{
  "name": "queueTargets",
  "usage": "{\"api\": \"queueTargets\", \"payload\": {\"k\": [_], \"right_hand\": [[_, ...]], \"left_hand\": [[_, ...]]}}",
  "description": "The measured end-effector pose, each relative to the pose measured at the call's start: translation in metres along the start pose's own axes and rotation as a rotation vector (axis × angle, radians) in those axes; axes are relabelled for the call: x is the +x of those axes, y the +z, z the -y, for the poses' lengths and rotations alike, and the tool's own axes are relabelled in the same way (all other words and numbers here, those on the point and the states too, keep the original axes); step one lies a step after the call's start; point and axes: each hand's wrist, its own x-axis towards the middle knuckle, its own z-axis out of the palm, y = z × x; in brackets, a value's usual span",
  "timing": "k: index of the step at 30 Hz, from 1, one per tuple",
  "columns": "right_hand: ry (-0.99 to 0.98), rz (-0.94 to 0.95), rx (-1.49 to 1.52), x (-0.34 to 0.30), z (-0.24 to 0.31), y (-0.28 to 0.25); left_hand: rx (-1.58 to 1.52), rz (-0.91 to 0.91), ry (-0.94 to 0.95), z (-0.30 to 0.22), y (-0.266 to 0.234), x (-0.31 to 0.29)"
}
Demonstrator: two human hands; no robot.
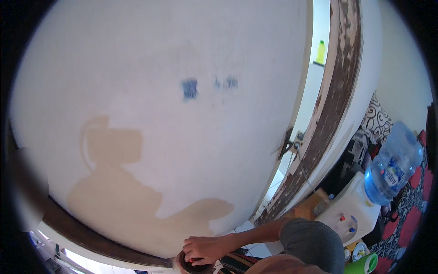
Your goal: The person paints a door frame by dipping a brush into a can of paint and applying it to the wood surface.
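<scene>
My right hand (203,249) reaches in from the right along the lower edge, over a round dark brown bowl (200,268). Its fingers curl down inside the rim, around something small and reddish that I cannot make out. The frame's lower edge cuts off the bowl, so most of what lies in it is hidden. No left hand can be made out. Dark striped cloth (238,262) shows below my right forearm, and a grey sleeve (312,244) covers the upper arm.
A large white door (159,55) with blue smudges and a dark handle (286,145) fills the view ahead. Its frame (340,68) has peeling brown paint. On the right stand a white water dispenser (349,214) with a blue bottle (394,164) and a green container (362,265).
</scene>
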Motion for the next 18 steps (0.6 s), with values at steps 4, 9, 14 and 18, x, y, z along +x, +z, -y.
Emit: {"api": "queueTargets", "payload": {"k": [4, 9, 14, 18], "right_hand": [[0.112, -0.018, -0.06, -0.018, 0.057, -0.062], [0.181, 0.024, -0.037, -0.012, 0.151, -0.126], [0.26, -0.06, 0.083, -0.013, 0.234, -0.185], [0.241, -0.233, 0.052, -0.035, 0.264, -0.214]], "left_hand": [[-0.107, 0.078, 0.008, -0.081, 0.018, 0.015], [-0.171, 0.116, -0.013, -0.181, 0.026, 0.006], [-0.227, 0.138, -0.058, -0.268, 0.028, -0.006], [-0.213, 0.176, -0.092, -0.335, 0.033, -0.004]]}}
